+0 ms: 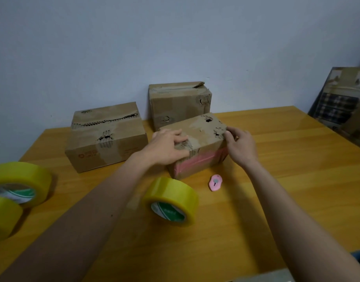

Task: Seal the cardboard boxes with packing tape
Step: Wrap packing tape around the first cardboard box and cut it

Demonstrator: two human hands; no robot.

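A small worn cardboard box (203,133) with a pink band on its near side stands at the middle of the wooden table (287,180). My left hand (169,147) grips its left near corner, fingers over the top and thumb on the side. My right hand (241,144) holds its right end with curled fingers. A yellow tape roll (171,200) stands on edge just in front of the box. A small pink cutter (215,182) lies to the right of the roll. Two more torn boxes sit behind: a wide one (107,137) on the left and a taller one (179,102) against the wall.
Two further yellow tape rolls (20,180) (2,218) lie at the table's left edge. A flat printed carton (342,98) leans against the wall at the far right. A grey edge (264,276) shows at the bottom right.
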